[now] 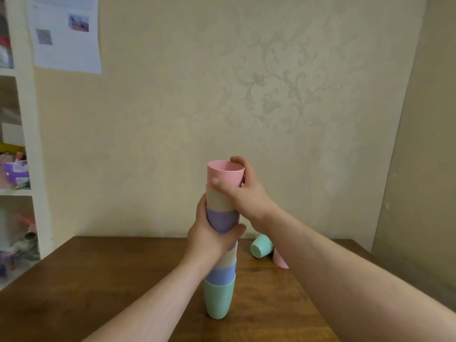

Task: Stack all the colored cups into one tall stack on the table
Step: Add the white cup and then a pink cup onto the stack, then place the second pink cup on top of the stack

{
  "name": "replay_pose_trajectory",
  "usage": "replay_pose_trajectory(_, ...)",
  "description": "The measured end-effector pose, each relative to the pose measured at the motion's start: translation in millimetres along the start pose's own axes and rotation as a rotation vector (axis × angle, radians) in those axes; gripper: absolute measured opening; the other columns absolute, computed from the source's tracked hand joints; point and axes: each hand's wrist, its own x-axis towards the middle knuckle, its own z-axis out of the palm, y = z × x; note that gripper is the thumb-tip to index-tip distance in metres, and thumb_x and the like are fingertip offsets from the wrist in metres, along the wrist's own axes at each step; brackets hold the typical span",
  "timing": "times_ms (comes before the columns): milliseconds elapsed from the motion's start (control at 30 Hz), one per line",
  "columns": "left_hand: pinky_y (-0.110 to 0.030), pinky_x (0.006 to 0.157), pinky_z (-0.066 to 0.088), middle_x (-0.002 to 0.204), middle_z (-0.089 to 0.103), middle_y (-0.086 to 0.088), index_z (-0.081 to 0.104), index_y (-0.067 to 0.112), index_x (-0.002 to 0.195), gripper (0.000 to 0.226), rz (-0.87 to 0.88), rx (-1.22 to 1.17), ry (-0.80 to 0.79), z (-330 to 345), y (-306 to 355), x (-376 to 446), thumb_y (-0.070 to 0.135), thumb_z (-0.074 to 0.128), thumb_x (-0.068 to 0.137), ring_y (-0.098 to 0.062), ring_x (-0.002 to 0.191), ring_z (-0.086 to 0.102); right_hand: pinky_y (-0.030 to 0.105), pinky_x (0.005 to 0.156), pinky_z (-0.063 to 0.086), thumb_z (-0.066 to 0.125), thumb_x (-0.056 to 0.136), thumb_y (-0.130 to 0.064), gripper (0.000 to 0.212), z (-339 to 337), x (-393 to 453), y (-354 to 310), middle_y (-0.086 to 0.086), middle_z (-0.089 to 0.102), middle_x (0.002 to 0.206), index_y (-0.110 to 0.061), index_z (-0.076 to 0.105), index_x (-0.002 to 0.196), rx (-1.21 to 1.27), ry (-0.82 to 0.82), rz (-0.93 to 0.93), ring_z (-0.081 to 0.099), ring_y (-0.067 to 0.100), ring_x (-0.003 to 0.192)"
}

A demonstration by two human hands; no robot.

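A tall stack of nested cups [219, 275] stands on the brown wooden table [98, 280], with a green cup at the bottom, then blue, beige, purple and beige ones. The pink cup [224, 172] sits on top. My left hand [209, 238] is wrapped around the stack's middle at the purple cup. My right hand [243, 191] grips the pink cup from the right side. Behind my right forearm a green cup [260, 246] lies on its side, and beside it another pink cup [280, 259] is partly hidden.
A patterned wall rises just behind the table's far edge. White shelves [17, 169] with cluttered items stand at the left, and a paper sheet [66, 30] hangs on the wall above them.
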Motion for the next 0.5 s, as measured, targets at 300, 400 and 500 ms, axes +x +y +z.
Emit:
replay_pose_trajectory(300,-0.042,0.105,0.058,0.134,0.069,0.01,0.05,0.034,0.148,0.093,-0.338,0.064,-0.18,-1.2,-85.4,-47.0,0.037,0.101,0.07,-0.018,0.121,0.067,0.028,0.1,0.052,0.085,0.091,-0.039,0.107,-14.3,-1.1,7.9,-0.013,0.048,0.148,-0.037,0.013,0.17,-0.065,-0.117,-0.031,0.055,0.012,0.134)
replay_pose_trajectory(400,-0.037,0.094,0.054,0.12,0.069,0.012,0.05,0.037,0.138,0.085,-0.327,0.077,-0.103,6.2,-91.8,-40.1,0.031,0.102,0.071,-0.018,0.11,0.068,0.032,0.106,0.04,0.072,0.092,-0.063,0.098,-35.5,-0.1,25.0,-0.008,0.053,0.145,-0.038,0.018,0.17,0.005,-0.016,0.034,0.052,0.015,0.136)
replay_pose_trajectory(500,-0.032,0.088,0.05,0.114,0.071,0.009,0.05,0.038,0.132,0.081,-0.286,0.072,-0.001,11.0,-105.1,-29.4,0.027,0.102,0.071,-0.018,0.1,0.07,0.03,0.093,0.045,0.067,0.098,-0.048,0.064,-67.9,17.1,50.8,0.001,0.062,0.136,-0.033,0.048,0.157,-0.077,0.336,0.128,0.059,0.023,0.128)
